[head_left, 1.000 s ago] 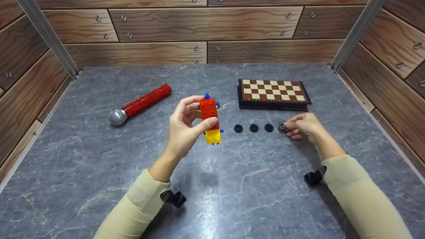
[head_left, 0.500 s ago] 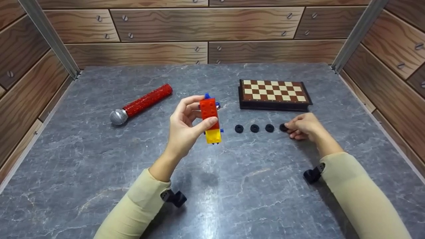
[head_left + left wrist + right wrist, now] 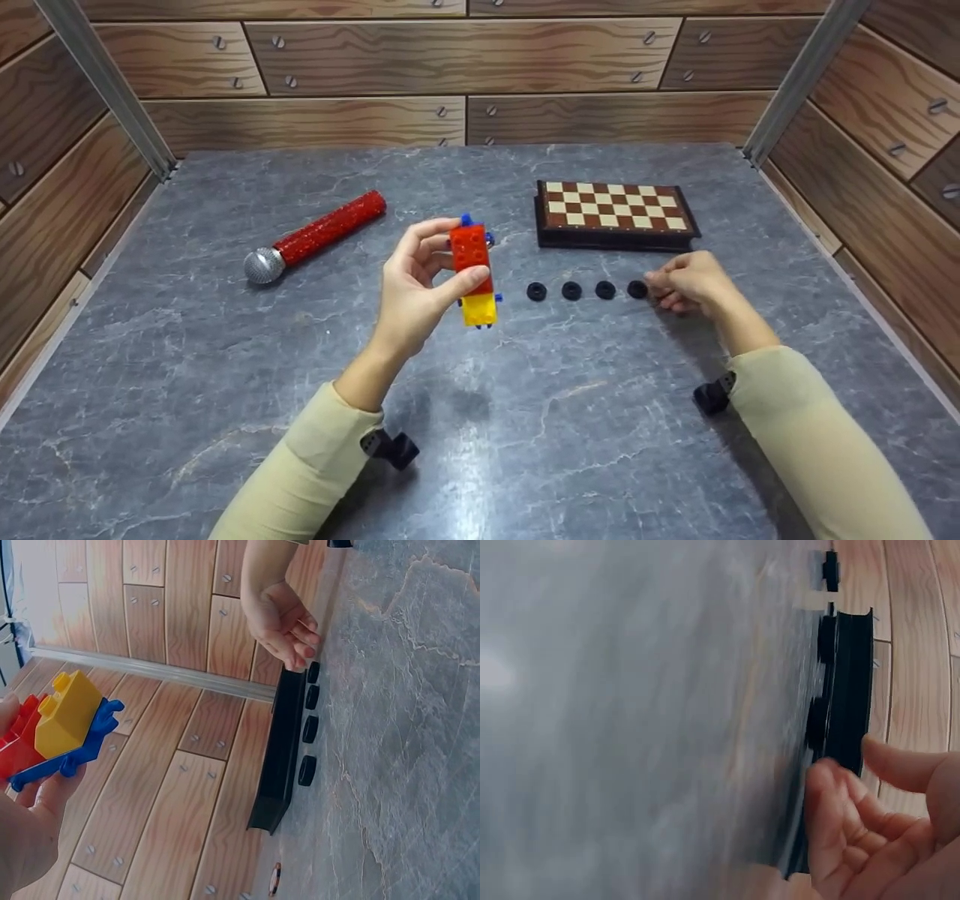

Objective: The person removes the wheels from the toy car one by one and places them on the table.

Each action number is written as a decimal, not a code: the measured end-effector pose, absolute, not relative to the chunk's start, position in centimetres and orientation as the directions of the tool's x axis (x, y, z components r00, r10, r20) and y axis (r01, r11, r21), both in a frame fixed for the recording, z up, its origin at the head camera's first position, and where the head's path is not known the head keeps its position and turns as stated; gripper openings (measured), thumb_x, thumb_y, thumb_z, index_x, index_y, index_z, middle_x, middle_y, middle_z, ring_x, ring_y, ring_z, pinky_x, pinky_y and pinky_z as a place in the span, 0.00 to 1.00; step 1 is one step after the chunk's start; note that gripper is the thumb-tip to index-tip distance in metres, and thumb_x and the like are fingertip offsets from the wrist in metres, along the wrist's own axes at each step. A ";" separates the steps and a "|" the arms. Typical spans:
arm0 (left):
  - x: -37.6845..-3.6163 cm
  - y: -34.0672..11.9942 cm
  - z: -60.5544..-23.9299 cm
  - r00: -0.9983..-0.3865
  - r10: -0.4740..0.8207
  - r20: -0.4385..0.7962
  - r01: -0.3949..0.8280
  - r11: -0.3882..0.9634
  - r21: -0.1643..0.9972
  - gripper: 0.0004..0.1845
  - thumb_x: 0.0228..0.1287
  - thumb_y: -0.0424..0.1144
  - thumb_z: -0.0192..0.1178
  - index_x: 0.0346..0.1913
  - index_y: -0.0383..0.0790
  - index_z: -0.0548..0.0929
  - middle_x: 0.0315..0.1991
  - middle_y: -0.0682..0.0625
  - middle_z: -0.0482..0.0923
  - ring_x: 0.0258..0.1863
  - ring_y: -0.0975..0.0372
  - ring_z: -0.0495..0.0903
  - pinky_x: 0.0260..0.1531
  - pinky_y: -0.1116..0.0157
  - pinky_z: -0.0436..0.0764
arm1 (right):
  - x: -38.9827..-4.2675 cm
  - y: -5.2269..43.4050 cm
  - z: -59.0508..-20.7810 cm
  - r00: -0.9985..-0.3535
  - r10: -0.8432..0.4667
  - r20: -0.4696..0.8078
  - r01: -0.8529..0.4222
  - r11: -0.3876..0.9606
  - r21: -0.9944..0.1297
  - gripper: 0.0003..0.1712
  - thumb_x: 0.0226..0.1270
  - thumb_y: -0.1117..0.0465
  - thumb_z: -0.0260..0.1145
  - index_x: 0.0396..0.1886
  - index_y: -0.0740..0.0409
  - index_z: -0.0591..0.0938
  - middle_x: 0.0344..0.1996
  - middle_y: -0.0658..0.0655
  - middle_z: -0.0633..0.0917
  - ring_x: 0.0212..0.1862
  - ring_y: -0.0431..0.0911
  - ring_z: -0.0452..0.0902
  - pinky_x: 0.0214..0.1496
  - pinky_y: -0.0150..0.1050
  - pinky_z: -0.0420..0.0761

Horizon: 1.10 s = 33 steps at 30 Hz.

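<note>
My left hand grips a building-block toy car, thumb across its front and fingers behind. It has red and yellow blocks; the left wrist view shows a blue base with stub axles bare of wheels. Several small black wheels lie flat in a row on the table, from the leftmost wheel to the rightmost wheel. Beside that last one is my right hand, its thumb and fingers apart with nothing between them. Whether a fingertip still touches the wheel, I cannot tell.
A folded chessboard box sits behind the wheels. At the left lies a red glittery microphone with a silver head. The left wrist view also shows a small round piece on the table. Wood-patterned walls enclose the back and sides.
My right hand held a black wheel at the row's right end; it has set it flat on the table and let go. The left hand keeps its place with the toy car.
</note>
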<state>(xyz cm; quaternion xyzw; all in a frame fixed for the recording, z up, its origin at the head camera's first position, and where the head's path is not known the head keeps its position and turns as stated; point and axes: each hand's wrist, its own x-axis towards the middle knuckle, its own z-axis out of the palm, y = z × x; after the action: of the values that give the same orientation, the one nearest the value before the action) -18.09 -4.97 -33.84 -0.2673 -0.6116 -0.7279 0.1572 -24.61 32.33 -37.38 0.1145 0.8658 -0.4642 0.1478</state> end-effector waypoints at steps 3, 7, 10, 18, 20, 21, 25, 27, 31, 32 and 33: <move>-18.1 -5.0 -34.0 -0.805 0.096 0.585 0.559 -0.205 0.803 0.27 0.52 0.32 0.69 0.55 0.35 0.72 0.42 0.42 0.79 0.33 0.50 0.79 0.37 0.54 0.81 | -24.1 31.8 -37.1 -0.942 0.056 -0.331 0.306 0.551 -0.777 0.22 0.64 0.56 0.63 0.45 0.72 0.74 0.25 0.55 0.83 0.23 0.41 0.78 0.25 0.34 0.80; -18.2 -5.0 -34.0 -0.804 0.100 0.587 0.562 -0.199 0.803 0.26 0.52 0.31 0.69 0.55 0.35 0.72 0.42 0.43 0.79 0.33 0.51 0.79 0.37 0.55 0.81 | -23.4 30.7 -36.6 -0.961 0.029 -0.274 0.244 0.549 -0.799 0.23 0.64 0.56 0.63 0.47 0.73 0.74 0.29 0.58 0.83 0.25 0.42 0.79 0.28 0.35 0.82; -18.2 -4.9 -34.0 -0.804 0.101 0.586 0.561 -0.198 0.804 0.26 0.52 0.32 0.69 0.55 0.35 0.72 0.42 0.42 0.79 0.33 0.50 0.78 0.37 0.55 0.81 | -22.9 29.5 -36.3 -0.978 -0.006 -0.209 0.174 0.526 -0.832 0.22 0.65 0.58 0.63 0.46 0.74 0.75 0.30 0.60 0.83 0.25 0.42 0.79 0.29 0.36 0.82; -18.2 -5.0 -34.0 -0.805 0.087 0.587 0.565 -0.191 0.802 0.27 0.52 0.32 0.69 0.55 0.35 0.72 0.42 0.42 0.79 0.32 0.51 0.78 0.37 0.56 0.81 | -21.5 25.6 -35.7 -0.990 -0.144 -0.009 -0.058 0.449 -0.892 0.18 0.64 0.59 0.63 0.43 0.72 0.77 0.34 0.68 0.82 0.28 0.46 0.80 0.33 0.40 0.83; -18.2 -5.0 -34.0 -0.803 0.085 0.590 0.568 -0.192 0.800 0.27 0.52 0.32 0.69 0.55 0.34 0.72 0.42 0.42 0.79 0.32 0.51 0.78 0.37 0.56 0.81 | -21.1 24.8 -35.6 -0.985 -0.169 0.022 -0.094 0.433 -0.896 0.17 0.64 0.59 0.64 0.43 0.71 0.78 0.34 0.67 0.82 0.28 0.48 0.80 0.34 0.43 0.82; -18.2 -4.9 -34.0 -0.802 0.084 0.591 0.569 -0.193 0.800 0.27 0.52 0.32 0.69 0.55 0.34 0.72 0.42 0.42 0.79 0.32 0.51 0.78 0.37 0.56 0.81 | -20.8 24.3 -35.5 -0.983 -0.182 0.034 -0.109 0.422 -0.900 0.17 0.63 0.59 0.64 0.42 0.70 0.78 0.33 0.67 0.82 0.29 0.48 0.80 0.35 0.44 0.82; -18.2 -4.9 -34.1 -0.803 0.083 0.590 0.567 -0.199 0.799 0.27 0.52 0.32 0.69 0.55 0.35 0.72 0.42 0.42 0.79 0.32 0.50 0.79 0.37 0.55 0.81 | -19.9 22.5 -35.3 -0.970 -0.229 0.076 -0.157 0.359 -0.920 0.15 0.62 0.61 0.65 0.41 0.70 0.79 0.32 0.66 0.82 0.29 0.49 0.80 0.37 0.47 0.82; -18.1 -4.9 -34.1 -0.803 0.084 0.590 0.566 -0.201 0.800 0.27 0.52 0.32 0.69 0.55 0.35 0.72 0.42 0.42 0.79 0.33 0.50 0.79 0.37 0.55 0.81 | -19.4 21.6 -35.2 -0.963 -0.251 0.097 -0.177 0.319 -0.931 0.15 0.61 0.62 0.65 0.41 0.70 0.79 0.32 0.65 0.83 0.29 0.49 0.80 0.36 0.46 0.82; -18.1 -4.8 -34.0 -0.803 0.079 0.591 0.567 -0.204 0.798 0.27 0.51 0.32 0.70 0.55 0.34 0.72 0.42 0.42 0.79 0.32 0.50 0.79 0.37 0.56 0.81 | -18.5 19.8 -35.0 -0.946 -0.295 0.133 -0.206 0.232 -0.950 0.15 0.61 0.63 0.66 0.40 0.72 0.79 0.31 0.65 0.83 0.29 0.50 0.80 0.35 0.48 0.82; -18.1 -4.8 -34.0 -0.803 0.075 0.592 0.568 -0.205 0.797 0.27 0.51 0.32 0.70 0.55 0.34 0.72 0.42 0.42 0.79 0.33 0.50 0.79 0.37 0.56 0.81 | -18.3 19.4 -34.9 -0.941 -0.307 0.140 -0.211 0.211 -0.955 0.15 0.61 0.63 0.66 0.40 0.72 0.79 0.31 0.66 0.83 0.28 0.51 0.80 0.35 0.48 0.82; -18.1 -4.8 -34.0 -0.803 0.071 0.592 0.569 -0.205 0.796 0.27 0.51 0.32 0.70 0.54 0.33 0.72 0.42 0.42 0.79 0.33 0.50 0.79 0.37 0.57 0.81 | -18.1 18.9 -34.8 -0.937 -0.318 0.145 -0.213 0.194 -0.958 0.15 0.60 0.63 0.66 0.40 0.72 0.79 0.31 0.65 0.83 0.29 0.51 0.80 0.35 0.48 0.82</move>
<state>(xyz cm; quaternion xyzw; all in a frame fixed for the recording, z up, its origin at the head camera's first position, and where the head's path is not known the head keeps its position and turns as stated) -18.11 -4.78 -33.98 -0.2638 -0.6067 -0.7302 0.1708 -18.06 18.93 -34.83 -0.1720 0.7715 -0.6111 0.0426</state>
